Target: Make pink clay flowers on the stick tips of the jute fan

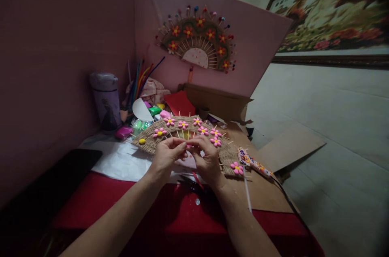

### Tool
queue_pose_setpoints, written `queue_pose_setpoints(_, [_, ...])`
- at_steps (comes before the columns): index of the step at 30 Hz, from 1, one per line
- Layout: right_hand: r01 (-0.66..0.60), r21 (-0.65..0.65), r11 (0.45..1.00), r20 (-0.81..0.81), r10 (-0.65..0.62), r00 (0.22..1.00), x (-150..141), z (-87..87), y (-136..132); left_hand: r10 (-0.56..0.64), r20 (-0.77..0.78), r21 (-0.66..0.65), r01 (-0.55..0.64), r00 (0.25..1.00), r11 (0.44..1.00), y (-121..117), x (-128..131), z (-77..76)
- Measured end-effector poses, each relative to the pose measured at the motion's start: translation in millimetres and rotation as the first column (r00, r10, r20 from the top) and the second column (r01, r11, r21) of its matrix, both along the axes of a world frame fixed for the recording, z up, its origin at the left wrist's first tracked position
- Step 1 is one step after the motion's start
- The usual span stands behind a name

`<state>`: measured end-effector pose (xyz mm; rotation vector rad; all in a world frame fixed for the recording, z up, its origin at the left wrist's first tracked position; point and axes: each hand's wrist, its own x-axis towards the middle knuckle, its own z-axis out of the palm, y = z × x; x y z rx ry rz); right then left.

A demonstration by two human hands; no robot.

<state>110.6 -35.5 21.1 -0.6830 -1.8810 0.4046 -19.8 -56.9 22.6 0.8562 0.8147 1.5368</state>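
Observation:
My left hand (169, 155) and my right hand (206, 156) meet fingertip to fingertip, both pinched closed. Something small and pinkish seems to sit between them, mostly hidden by the fingers. Just behind them lies a half-round fan (228, 159) wrapped in brown twine, with thin sticks poking out of its edges. Several pink clay flowers (203, 130) with yellow centres are stuck on its band. A lone yellow clay oval (142, 141) is at its left end. My hands partly cover the fan's middle. Dark-bladed scissors (194, 184) with some red on them lie below my hands.
Coloured clay packets (138, 125) pile up at the left beside a lilac flask (106, 103). A finished fan (197, 40) hangs on the pink board behind. At the right, a flower-patterned glue gun (255, 164) with a cable rests on cardboard (270, 194). Red cloth (136, 208) covers the table.

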Motion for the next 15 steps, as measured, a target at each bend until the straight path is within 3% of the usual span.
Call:
queue_pose_setpoints(5, [0.021, -0.071, 0.997, -0.011, -0.021, 1.0, -0.2, 1.4, -0.6, 0.09, -0.042, 0.077, -0.087, 0.995, 0.993, 0.2, 0.6, -0.9])
queue_pose_setpoints(15, [-0.019, -0.091, 0.996, -0.038, 0.016, 0.999, 2.4, 1.2, 2.8, -0.003, -0.007, 0.013, 0.003, 1.0, 1.0, -1.8, 0.2, 0.5])
